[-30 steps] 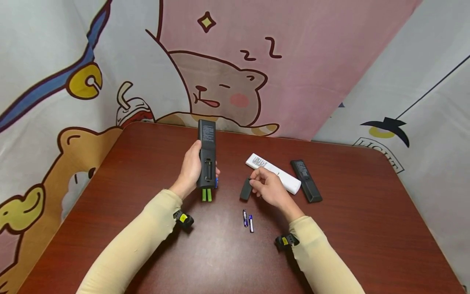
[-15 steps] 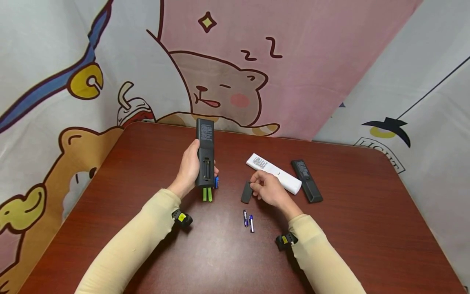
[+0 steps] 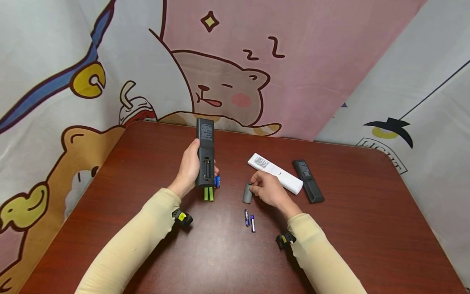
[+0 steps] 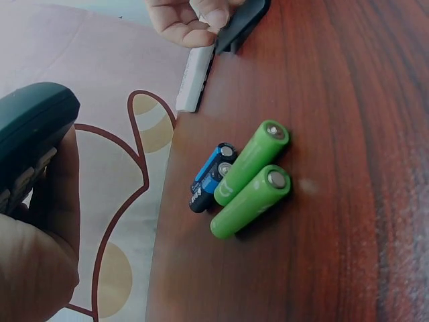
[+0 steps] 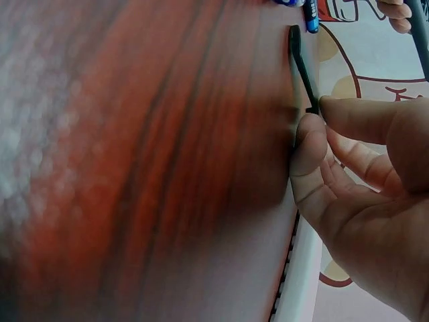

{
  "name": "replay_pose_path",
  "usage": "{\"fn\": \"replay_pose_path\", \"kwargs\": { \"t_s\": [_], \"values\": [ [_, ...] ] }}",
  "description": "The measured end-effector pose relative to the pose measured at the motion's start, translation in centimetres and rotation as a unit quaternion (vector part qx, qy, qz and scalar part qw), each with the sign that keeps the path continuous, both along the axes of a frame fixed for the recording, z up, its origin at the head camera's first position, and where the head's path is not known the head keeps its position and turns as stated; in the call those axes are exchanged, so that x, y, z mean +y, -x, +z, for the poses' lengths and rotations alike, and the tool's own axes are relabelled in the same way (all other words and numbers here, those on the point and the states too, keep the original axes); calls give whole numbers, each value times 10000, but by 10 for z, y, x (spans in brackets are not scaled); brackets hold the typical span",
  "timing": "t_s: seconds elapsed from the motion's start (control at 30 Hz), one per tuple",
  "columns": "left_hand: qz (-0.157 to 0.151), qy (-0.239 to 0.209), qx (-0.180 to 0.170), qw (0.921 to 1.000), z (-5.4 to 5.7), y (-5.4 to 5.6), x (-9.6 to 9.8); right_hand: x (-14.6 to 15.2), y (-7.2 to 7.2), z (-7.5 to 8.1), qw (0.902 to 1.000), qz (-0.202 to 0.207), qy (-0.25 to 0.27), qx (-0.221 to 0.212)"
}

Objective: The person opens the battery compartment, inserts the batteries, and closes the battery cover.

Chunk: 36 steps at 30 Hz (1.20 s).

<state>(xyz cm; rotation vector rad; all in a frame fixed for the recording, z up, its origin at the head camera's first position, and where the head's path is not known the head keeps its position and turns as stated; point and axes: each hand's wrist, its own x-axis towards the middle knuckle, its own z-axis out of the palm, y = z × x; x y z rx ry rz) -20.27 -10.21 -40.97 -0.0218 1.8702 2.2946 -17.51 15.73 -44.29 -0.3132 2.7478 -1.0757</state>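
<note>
Your left hand has its grip round a black remote, raised off the table, battery slot bare. Your right hand pinches a small cover by its end, nearer the right edge. A white remote lies beyond, towards the far right corner.

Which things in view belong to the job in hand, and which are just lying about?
In the job:
held remote, slot open, in the left fingers
cover, in the right fingers
probably one pair, unclear which: green batteries, blue batteries or purple batteries

Apparently just lying about:
white remote
other black remote
</note>
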Motion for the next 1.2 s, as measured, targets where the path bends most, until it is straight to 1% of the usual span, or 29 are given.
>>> {"fn": "replay_pose_path", "kwargs": {
  "t_s": [0.1,0.27,0.5,0.63,0.77,1.03,1.2],
  "values": [
    [-30,37,45,10000,0,0,0,0,0,-1,10000,3,-35,23],
    [-27,67,18,10000,-1,-1,-1,-1,1,0,9999,18,-123,85],
    [7,26,-10,10000,-1,0,-1,-5,1,3,9986,142,-190,472],
    [44,92,-9,9999,-1,0,-2,-10,0,7,9982,290,-95,508],
    [82,124,-41,9999,-2,0,-3,-14,-1,9,9982,413,-1,429],
    [15,165,38,9999,-4,1,-4,-21,-1,8,9950,637,172,749],
    [29,90,21,10000,-5,1,-4,-29,-1,7,9946,674,293,738]
  ]
}}
